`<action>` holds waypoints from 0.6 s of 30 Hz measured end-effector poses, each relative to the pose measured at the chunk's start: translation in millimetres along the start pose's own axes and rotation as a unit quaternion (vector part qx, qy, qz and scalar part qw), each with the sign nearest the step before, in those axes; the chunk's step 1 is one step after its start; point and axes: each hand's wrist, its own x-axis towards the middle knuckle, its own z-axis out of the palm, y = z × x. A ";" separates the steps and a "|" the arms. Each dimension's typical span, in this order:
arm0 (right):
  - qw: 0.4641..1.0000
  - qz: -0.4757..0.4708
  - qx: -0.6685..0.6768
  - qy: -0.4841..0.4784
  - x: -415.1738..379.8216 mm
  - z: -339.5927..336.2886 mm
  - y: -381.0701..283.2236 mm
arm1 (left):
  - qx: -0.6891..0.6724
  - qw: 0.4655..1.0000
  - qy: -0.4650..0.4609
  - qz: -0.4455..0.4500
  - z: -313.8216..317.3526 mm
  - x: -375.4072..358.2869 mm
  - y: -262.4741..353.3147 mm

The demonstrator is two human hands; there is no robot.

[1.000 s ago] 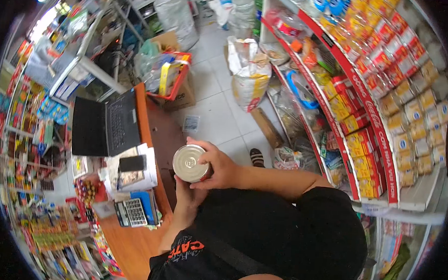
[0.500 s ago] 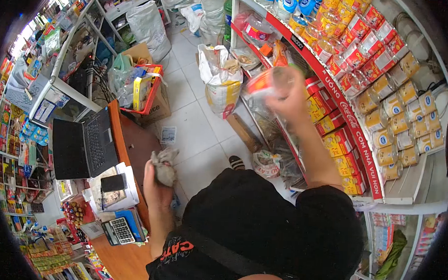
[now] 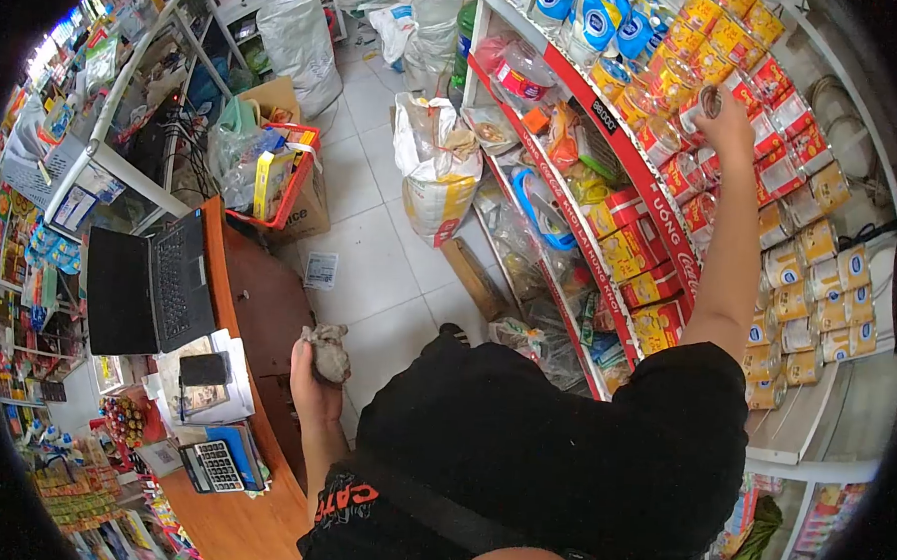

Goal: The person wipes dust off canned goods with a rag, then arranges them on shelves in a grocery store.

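Observation:
My left hand [image 3: 314, 389] is wrapped round a crumpled grey rag [image 3: 326, 353], held low beside the desk. At the upper right, my right hand [image 3: 728, 127] reaches over the shelf with its fingers round a can [image 3: 697, 113]. That can is among rows of red-labelled cans [image 3: 776, 172] and yellow-orange cans [image 3: 713, 56]; whether its base rests on the shelf cannot be seen. Below my right forearm stand several gold-and-white cans [image 3: 798, 295].
The wooden desk [image 3: 223, 525] on the left bears a laptop [image 3: 173, 283], a phone [image 3: 204, 369] and a calculator [image 3: 212, 467]. A red basket [image 3: 294, 188] sits on a cardboard box. White sacks [image 3: 435, 169] stand on the tiled floor, beside red-edged shelves [image 3: 572, 200].
My right hand has carried the can up and right, from in front of the shelf to among the other cans. My left hand still holds the rag, slightly lower.

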 end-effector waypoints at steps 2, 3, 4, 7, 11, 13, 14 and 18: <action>0.999 0.012 -0.015 -0.035 3.3 2.9 -0.5 | 0.005 1.000 -0.003 0.001 1.7 2.7 1.3; 0.999 0.013 -0.018 -0.040 5.9 3.1 0.4 | 0.008 1.000 -0.005 0.001 2.3 4.7 1.9; 0.999 0.014 -0.020 -0.047 8.8 2.8 1.3 | 0.005 1.000 0.000 0.002 0.4 7.9 1.1; 0.997 0.003 -0.007 -0.071 18.6 15.1 10.0 | -0.005 1.000 0.019 -0.001 -5.9 11.3 -2.7; 0.992 0.003 0.023 -0.126 38.0 28.9 24.1 | -0.010 1.000 0.018 -0.014 -3.3 11.3 -7.2; 0.992 -0.018 -0.035 -0.121 46.1 39.8 31.2 | -0.009 1.000 0.017 -0.024 -2.8 11.8 -11.7; 0.993 -0.032 -0.045 -0.105 48.0 46.3 32.7 | -0.011 0.999 0.023 -0.031 -3.0 12.2 -14.0; 0.991 -0.034 -0.089 -0.092 38.3 44.4 22.8 | -0.005 0.998 0.049 -0.043 -3.3 10.5 -18.9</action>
